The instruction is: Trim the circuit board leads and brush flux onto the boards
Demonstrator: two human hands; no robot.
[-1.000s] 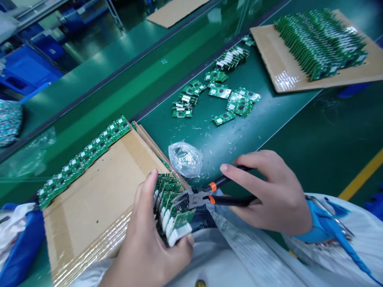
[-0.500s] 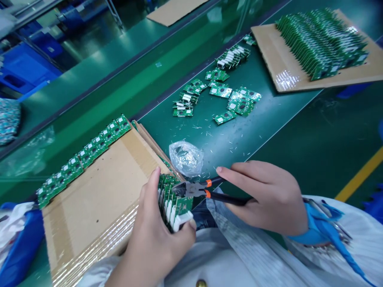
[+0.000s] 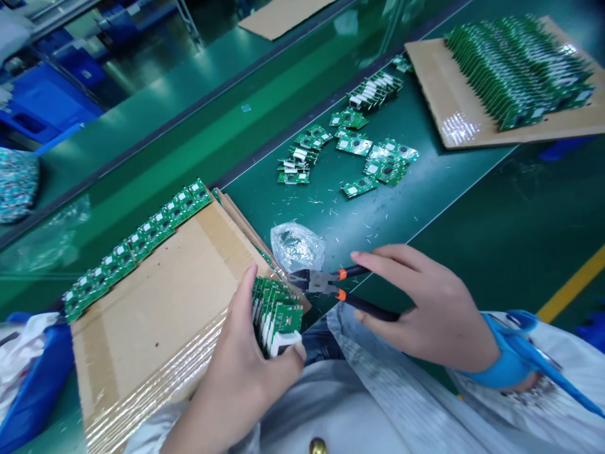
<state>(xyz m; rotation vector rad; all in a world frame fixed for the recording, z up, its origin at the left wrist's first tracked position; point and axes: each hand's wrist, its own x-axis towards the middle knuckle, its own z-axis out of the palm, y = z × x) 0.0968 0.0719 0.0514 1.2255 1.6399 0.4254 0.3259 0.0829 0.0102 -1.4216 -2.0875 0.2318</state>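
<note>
My left hand (image 3: 250, 366) is closed around a stack of green circuit boards (image 3: 289, 317) with white connectors, held upright between thumb and fingers at the cardboard's right edge. In my right hand (image 3: 425, 309) are diagonal cutters (image 3: 319, 281) with black and orange handles. The handles are spread apart, and the cutter jaws sit just above the top right of the held boards, apart from them as far as I can see. A crumpled clear plastic bag (image 3: 297, 246) lies on the green table just beyond the jaws.
A cardboard sheet (image 3: 174, 302) at left bears a row of boards (image 3: 142, 243) along its far edge. Loose boards (image 3: 390, 161) and small wire clippings lie on the table (image 3: 425, 189). Another cardboard (image 3: 435, 94) at back right carries densely packed upright boards (image 3: 515, 69).
The cutters have lifted away from the held boards, up and to the right, and their handles look wider apart. The left hand keeps its hold. The whole view has shifted slightly.
</note>
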